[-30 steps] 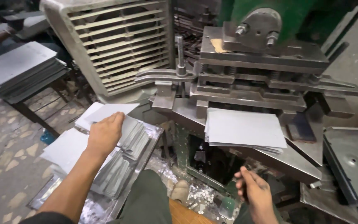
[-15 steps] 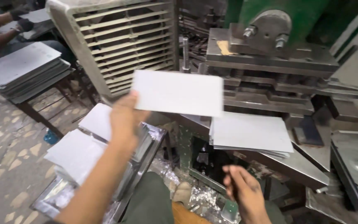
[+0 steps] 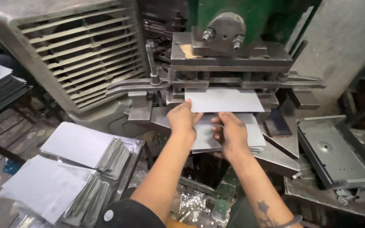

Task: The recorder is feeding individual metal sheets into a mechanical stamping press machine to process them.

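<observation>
Item: thin grey rectangular metal sheet point(image 3: 227, 100), frame centre, pinched by left hand point(image 3: 183, 120) and right hand point(image 3: 229, 131). Best fed level and square into green press die point(image 3: 229, 63).

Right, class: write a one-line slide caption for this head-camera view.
Both hands feed a grey metal sheet into a green press.
</observation>
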